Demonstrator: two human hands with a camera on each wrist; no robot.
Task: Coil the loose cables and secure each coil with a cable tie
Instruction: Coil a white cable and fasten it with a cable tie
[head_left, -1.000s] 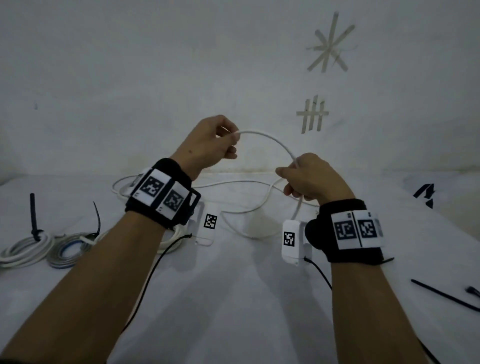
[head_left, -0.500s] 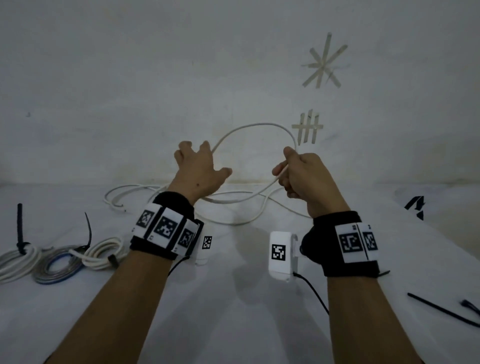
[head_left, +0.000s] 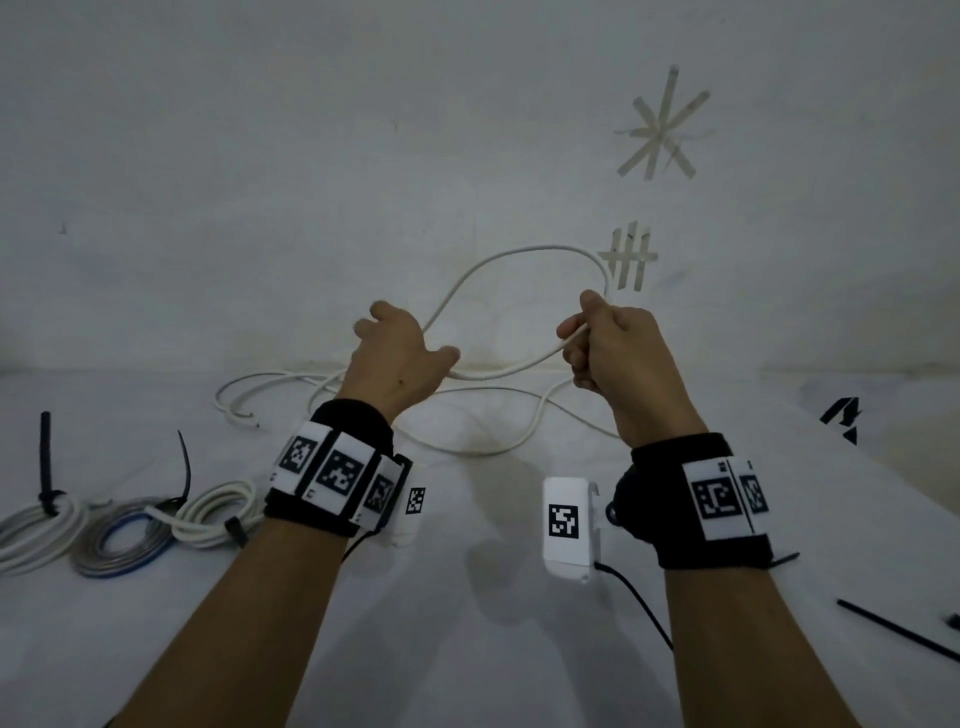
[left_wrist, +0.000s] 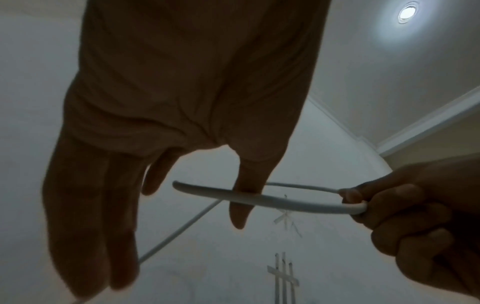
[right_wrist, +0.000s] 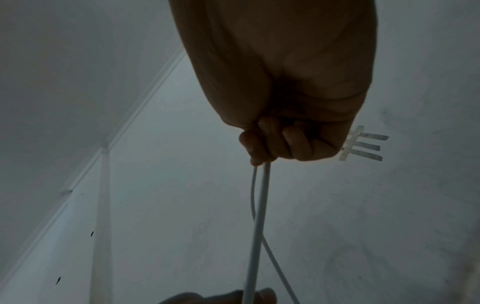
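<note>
A loose white cable (head_left: 524, 253) arcs up in a loop between my two hands, in front of the wall. My right hand (head_left: 608, 343) grips both strands where the loop crosses, fist closed, as the right wrist view shows (right_wrist: 272, 144). My left hand (head_left: 400, 353) is spread with straight fingers. The cable (left_wrist: 259, 198) lies across its thumb and is not pinched. The rest of this cable (head_left: 467, 415) trails in slack curves on the white table behind my wrists, its free end at the left (head_left: 249, 418).
Three coils tied with black cable ties lie at the left: a white coil (head_left: 31, 530), a blue-grey coil (head_left: 124, 540) and another white coil (head_left: 218, 512). Loose black cable ties (head_left: 898, 631) lie at the right edge. The wall stands close behind the table.
My left hand has let go of its pinch on the cable, dropped lower and spread. My right hand has risen, and the loop now stands taller between them.
</note>
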